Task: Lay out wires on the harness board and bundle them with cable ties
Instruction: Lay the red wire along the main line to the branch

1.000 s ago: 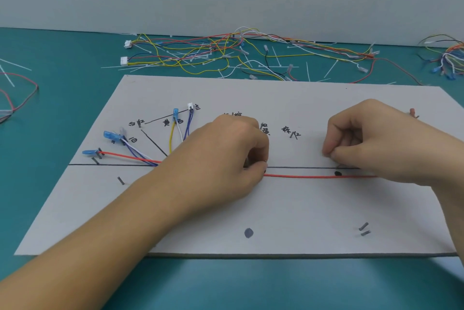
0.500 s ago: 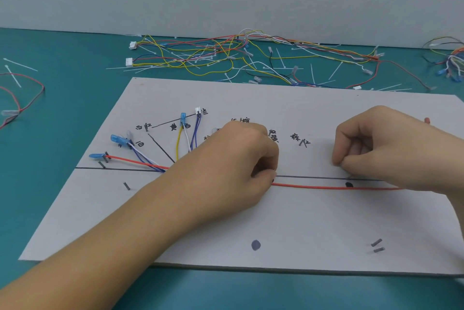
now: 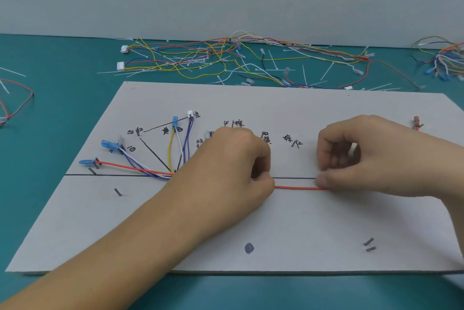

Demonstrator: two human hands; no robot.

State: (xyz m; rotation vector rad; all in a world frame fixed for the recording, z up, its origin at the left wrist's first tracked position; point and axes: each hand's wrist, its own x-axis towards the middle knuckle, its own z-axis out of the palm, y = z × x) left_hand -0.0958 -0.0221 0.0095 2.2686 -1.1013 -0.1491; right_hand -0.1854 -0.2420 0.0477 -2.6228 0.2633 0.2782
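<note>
table [image 3: 62, 84]: teal surface, ran under everything, grey wall behind.
harness board [image 3: 288, 222]: grey sheet lying flat on table, near edge toward camera; black horizontal line drawn across it, handwritten labels and short dark pins scattered on it.
loose wire pile [image 3: 213, 61]: yellow, red, white, black wires tangled on table beyond board's far edge, white connectors at its left end, loose white cable ties mixed in.
second wire cluster [image 3: 447, 61]: at far right table edge, partly cut off.
left hand [image 3: 233, 166]: forearm came in from bottom left, fist resting on board middle, fingers curled together, thumb and forefinger pinched down on red wire at the black line.
right hand [image 3: 371, 156]: rested on board right of left hand, fingers curled, thumb and fingertips pressed together on red wire's other visible end; well apart from left hand.
red wire [image 3: 301, 187]: straight stretch between both hands, just below and parallel to black line, lying on board; its left part emerged past left hand and ran to a blue terminal [image 3: 86, 162] at board's left.
fanned wires [image 3: 175, 151]: yellow, white, blue wires spread up-left from a junction by left wrist, ending in blue terminals and a white connector [image 3: 190, 113].
red terminal [image 3: 416, 122]: small, at board's far right, beyond right hand.
dark dot [image 3: 249, 248]: marked on board near front edge.
pin pair [image 3: 369, 245]: two short dark pins, lower right of board.
</note>
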